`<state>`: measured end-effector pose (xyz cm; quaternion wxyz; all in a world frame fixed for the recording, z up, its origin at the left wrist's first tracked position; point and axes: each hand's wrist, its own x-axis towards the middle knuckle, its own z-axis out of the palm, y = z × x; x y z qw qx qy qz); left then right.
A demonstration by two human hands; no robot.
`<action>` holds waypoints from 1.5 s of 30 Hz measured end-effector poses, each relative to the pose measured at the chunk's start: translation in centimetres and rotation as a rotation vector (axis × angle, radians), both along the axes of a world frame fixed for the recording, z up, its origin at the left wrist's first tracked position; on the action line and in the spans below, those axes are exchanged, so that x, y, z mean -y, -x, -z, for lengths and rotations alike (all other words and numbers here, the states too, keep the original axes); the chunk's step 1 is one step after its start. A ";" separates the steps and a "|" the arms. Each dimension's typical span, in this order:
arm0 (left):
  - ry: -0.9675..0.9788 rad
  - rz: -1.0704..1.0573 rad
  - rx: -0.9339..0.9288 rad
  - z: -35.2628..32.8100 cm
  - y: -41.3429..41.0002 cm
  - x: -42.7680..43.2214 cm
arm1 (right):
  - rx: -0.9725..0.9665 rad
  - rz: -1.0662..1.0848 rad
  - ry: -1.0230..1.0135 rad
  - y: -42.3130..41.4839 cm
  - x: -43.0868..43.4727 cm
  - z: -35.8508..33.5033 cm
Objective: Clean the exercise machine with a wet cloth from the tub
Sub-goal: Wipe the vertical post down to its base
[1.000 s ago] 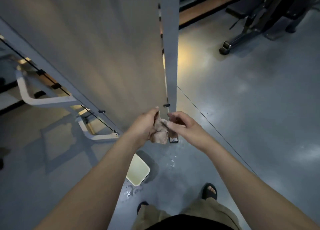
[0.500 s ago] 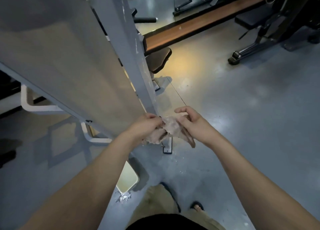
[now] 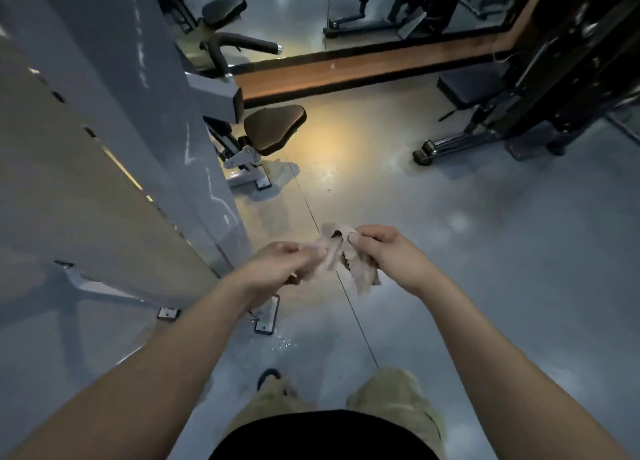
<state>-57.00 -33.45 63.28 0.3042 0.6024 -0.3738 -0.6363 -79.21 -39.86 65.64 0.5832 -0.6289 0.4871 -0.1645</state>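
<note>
At frame centre, the left hand (image 3: 278, 265) and right hand (image 3: 393, 255) each pinch the crumpled cloth (image 3: 360, 276), which is held taut between them over the glossy grey floor (image 3: 467, 238). The exercise machine (image 3: 138, 120) stands at 10 o'clock, with its seat (image 3: 273, 127) at 12. Water droplets (image 3: 284, 343) lie at 6.

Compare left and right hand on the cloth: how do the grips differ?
The left hand grips a bunched end of the cloth in its curled fingers; the right hand pinches the other end, a loose flap hanging under it. The left hand is nearer the grey machine frame; the right hand is over open floor. Both hold the same cloth, clear of the machine.
</note>
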 end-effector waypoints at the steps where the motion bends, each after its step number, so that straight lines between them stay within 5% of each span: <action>1: 0.001 -0.040 -0.056 0.3 0.3 0.8 | 0.022 0.019 -0.016 0.3 1.4 0.1; 4: 0.027 -0.220 -0.158 0.1 1.8 3.4 | 0.089 -0.023 -0.096 0.4 5.2 1.1; 14: 0.040 -0.986 -0.031 -0.9 8.5 10.3 | 0.155 -0.124 -0.313 -1.8 18.7 3.6; 18: 0.049 -1.113 -0.003 -2.8 10.1 10.4 | 0.190 -0.357 -0.349 -3.5 20.6 2.5; 23: 0.034 -1.184 0.207 -4.4 11.4 7.0 | 0.053 -0.885 -0.122 -6.2 19.3 1.2; 26: -0.006 -1.285 0.319 -4.4 11.7 3.2 | 0.171 -0.872 -0.191 -7.6 17.3 0.2; 31: 0.085 -1.485 0.160 -4.3 11.7 -1.0 | 0.222 -0.820 -0.328 -9.2 14.9 -0.7; 36: -0.013 -1.441 0.318 -3.8 11.1 -3.4 | 0.002 -1.185 -0.046 -9.3 13.7 -1.0; 41: -0.037 -1.017 0.744 -3.3 10.7 -4.4 | -0.172 -1.432 0.438 -9.8 12.3 -0.7; 45: -0.056 -1.061 0.772 -3.0 10.5 -5.3 | -0.095 -1.414 0.416 -11.3 13.2 -1.6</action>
